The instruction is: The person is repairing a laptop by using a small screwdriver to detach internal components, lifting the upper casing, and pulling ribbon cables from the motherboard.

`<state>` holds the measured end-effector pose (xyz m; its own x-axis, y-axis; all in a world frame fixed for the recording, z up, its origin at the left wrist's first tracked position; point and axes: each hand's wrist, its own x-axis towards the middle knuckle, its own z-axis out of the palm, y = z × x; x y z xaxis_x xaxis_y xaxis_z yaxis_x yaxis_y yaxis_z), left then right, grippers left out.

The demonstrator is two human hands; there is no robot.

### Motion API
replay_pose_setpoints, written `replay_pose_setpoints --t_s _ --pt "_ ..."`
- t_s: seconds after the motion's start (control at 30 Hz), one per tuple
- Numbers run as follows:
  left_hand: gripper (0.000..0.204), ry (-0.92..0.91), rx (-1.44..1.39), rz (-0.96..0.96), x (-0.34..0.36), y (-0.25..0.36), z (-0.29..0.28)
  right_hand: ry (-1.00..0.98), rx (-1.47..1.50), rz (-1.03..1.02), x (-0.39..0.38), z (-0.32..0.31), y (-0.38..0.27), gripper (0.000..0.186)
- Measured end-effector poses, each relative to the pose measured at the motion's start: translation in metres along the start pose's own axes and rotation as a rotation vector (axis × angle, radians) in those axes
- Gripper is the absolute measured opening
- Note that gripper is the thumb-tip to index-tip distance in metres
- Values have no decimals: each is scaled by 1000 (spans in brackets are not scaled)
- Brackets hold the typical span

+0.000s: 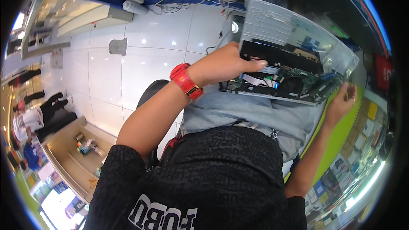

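From where I stand, the person's left hand [223, 64] has hold of the left side of an opened laptop [298, 57], thumb laid over the inner face and the fingers hidden beneath. The right hand [341, 104] is by the right end, fingers loosely bent; I can't tell whether it grips the corner or only hovers just beside it.

I'd call this step handling and steadying the bared machine. The next move, to my eye, calls for a sure hold at that right end, with fingers on the rim and off the bare parts.

The laptop is held at the far side of the person's grey trousers [238, 110], though whether it rests on them I can't make out. Its inner face points up toward the wearer, somewhat tilted. The long axis runs left to right, the right end slanting a bit nearer. A long black block [281, 53] lies along it, a round fan [292, 86] sits on the near side, and a silvery panel [268, 21] makes up the far left part.

Farther out, a lime-green surface [345, 121] stretches along the right, white floor tiles [157, 30] spread to the left, and loose cables [172, 6] trail at the far side
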<state>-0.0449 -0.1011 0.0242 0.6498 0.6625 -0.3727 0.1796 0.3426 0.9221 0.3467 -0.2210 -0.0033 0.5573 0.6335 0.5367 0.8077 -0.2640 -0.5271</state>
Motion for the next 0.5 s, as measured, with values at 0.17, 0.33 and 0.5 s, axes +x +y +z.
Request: replay_pose_setpoints --t_s 0.17,0.33,0.5 --pt "52 -5 105 -26 -5 0 -10 -426 642 710 32 5 72 51" --pt "62 -60 295 -41 -9 15 -20 -567 1036 659 26 14 47 49" --pt "54 21 134 155 -4 3 -15 -503 1095 651 23 14 61 48"
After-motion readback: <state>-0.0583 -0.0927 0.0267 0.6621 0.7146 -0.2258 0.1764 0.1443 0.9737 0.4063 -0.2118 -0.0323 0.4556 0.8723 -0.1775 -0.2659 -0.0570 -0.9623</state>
